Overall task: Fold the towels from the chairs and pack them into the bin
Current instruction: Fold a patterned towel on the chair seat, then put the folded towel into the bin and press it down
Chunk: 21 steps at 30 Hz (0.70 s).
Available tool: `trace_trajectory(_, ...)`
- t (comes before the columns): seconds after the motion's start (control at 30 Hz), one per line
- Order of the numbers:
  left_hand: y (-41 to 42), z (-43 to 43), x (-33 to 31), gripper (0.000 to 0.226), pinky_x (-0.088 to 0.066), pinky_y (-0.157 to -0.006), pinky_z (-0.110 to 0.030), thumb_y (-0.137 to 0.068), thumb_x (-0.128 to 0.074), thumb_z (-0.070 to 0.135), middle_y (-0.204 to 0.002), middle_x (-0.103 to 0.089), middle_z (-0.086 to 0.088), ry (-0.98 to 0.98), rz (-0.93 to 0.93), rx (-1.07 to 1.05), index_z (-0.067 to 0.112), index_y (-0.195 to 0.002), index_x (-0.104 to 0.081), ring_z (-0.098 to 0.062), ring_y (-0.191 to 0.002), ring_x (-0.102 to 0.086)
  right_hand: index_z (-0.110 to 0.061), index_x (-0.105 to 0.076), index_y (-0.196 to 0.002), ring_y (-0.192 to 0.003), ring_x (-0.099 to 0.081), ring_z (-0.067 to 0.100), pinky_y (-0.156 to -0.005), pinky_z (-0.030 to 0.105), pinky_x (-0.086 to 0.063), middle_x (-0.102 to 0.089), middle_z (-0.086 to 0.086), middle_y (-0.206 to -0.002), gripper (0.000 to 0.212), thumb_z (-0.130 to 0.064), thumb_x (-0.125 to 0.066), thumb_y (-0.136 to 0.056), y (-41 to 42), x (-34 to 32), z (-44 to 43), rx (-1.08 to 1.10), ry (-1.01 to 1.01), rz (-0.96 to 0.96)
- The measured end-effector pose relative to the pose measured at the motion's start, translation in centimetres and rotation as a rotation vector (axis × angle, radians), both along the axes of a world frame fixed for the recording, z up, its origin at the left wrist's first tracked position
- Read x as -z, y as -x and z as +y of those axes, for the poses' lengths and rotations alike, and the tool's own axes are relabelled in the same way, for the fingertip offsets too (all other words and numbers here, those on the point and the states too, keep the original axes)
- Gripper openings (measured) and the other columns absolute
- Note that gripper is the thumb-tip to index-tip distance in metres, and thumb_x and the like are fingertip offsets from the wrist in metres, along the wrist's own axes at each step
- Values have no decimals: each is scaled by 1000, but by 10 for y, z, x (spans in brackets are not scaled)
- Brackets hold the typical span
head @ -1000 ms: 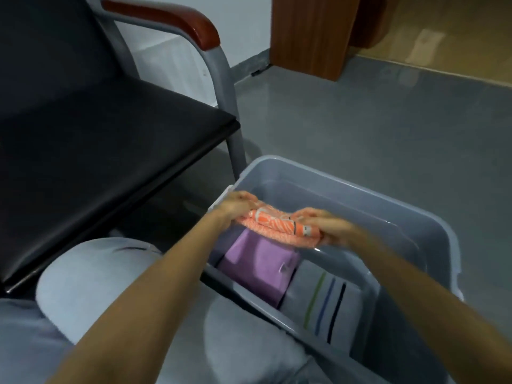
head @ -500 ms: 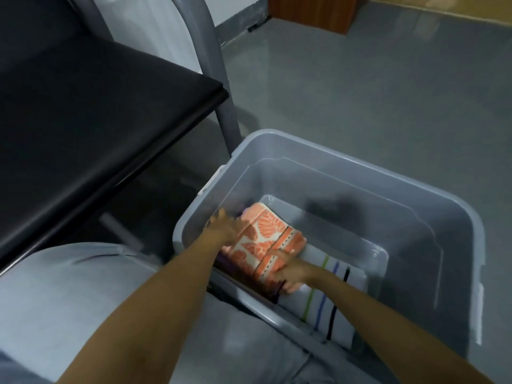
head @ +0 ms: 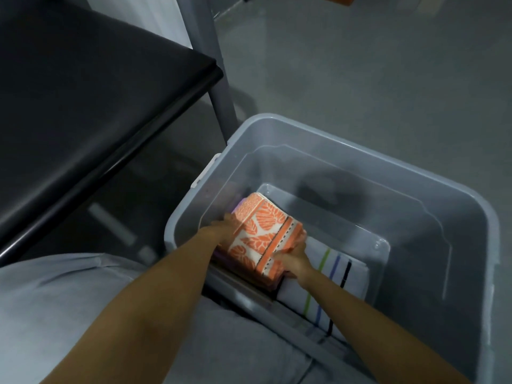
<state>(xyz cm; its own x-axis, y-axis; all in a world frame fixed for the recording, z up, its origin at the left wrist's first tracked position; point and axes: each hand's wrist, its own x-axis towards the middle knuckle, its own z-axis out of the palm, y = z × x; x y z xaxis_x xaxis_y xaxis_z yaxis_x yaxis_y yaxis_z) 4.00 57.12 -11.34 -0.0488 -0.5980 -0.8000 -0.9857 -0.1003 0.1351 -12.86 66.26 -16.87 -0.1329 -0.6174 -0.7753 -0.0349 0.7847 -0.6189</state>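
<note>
Hands clasp the orange towel (head: 263,234) from both sides, left hand (head: 221,231) and right hand (head: 295,257) equally near; it lies in the near-left corner of the bin (head: 332,139), long axis pointing straight ahead.

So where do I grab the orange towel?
Grip the orange towel by its two side edges from above, where the left hand and right hand hold it. It lies flat, folded thick, in the bin; one corner alone would probably unfold it.
</note>
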Motion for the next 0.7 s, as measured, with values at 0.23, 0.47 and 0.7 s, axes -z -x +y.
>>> trace_trajectory(0.23, 4, -3, -6, 56, -41, -79, -36, -95, -43, 17, -129, -46, -22, 90, -56, -7, 13, -139, -9, -34, -116, -50, -10, 11, -148, -118, -53, 26, -96, 30, -44, -52, 9, -132, 102, -8, -68, -82, -7, 3, 1, -224, 135, 211)
trace_trajectory(0.47, 3, 9, 3, 45, -43, -97, -41, -96, -42, 22, -133, -43, -19, 224, -230, 260, 7, -136, -26, -32, -122, -47, -14, -8, -149, -128, -36, 30, -103, 40, -36, -37, 12, -139, 91, -24, -67, -80, -12, 9, 10, -251, 256, 580)
trace_trajectory(0.7, -1, 11, 6, 32, -49, -93, -33, -95, -45, 16, -120, -57, -10, -50, 12, 177, 13, -127, -45, -25, -106, -58, -20, 6, -151, -146, 10, 28, -115, 53, -6, 15, 6, -158, 96, -50, -58, -85, -8, 7, 11, -868, 184, 629)
